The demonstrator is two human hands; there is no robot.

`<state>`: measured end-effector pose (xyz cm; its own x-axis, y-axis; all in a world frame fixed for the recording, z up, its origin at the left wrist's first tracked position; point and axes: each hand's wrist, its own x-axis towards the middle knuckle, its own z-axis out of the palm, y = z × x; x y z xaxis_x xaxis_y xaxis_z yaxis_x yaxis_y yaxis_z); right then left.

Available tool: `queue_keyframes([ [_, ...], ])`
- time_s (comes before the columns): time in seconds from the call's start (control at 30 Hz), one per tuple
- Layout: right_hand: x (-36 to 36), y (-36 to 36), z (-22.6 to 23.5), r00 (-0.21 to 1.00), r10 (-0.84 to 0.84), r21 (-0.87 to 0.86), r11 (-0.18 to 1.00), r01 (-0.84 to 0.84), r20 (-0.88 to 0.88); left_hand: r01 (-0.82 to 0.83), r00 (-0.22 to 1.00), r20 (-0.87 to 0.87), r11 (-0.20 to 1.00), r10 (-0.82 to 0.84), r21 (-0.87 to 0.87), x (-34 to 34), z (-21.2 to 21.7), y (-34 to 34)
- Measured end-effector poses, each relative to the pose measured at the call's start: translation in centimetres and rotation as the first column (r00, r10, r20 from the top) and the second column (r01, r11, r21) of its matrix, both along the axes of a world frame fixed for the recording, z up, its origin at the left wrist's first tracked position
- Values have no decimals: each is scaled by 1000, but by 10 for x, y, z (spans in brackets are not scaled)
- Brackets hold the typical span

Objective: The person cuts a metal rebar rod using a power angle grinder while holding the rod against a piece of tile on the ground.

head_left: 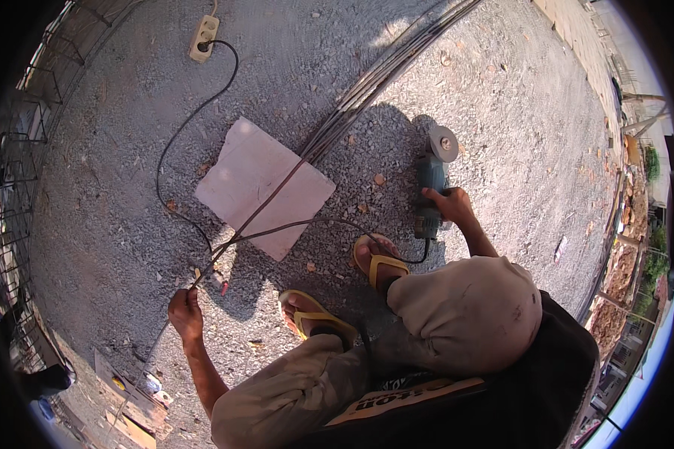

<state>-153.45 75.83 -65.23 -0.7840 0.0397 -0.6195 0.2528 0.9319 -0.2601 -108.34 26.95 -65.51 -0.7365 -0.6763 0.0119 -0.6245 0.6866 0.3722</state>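
At the far left stands a wire framework [24, 191]. Next, the person's left hand [186, 313] pinches a thin rod [269, 199] near its lower end; the rod slants up across a pale board [236, 176] lying on the gravel [292, 52], toward a bundle of rods [367, 86]. Above the board, a cream power strip [204, 37] feeds a black cable [160, 168], which loops to an angle grinder [431, 172]. Right of the yellow sandals [388, 268], the right hand [451, 204] grips the grinder's body, its disc [443, 144] at the top.
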Motion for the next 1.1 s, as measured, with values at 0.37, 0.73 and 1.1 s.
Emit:
queue_keyframes([
  [0.37, 32, -136, 44, 914, 334, -633, 663, -400, -229, -93, 995, -6, 929, 102, 358, -164, 52, 86],
  [0.73, 79, -223, 24, 915, 288, -926, 329, 183, 283, 166, 961, -275, 822, -12, 545, -235, 52, 102],
  [1.1, 90, -207, -19, 925, 303, -959, 232, 161, 229, -151, 974, 4, 635, 227, 757, -208, 23, 96],
])
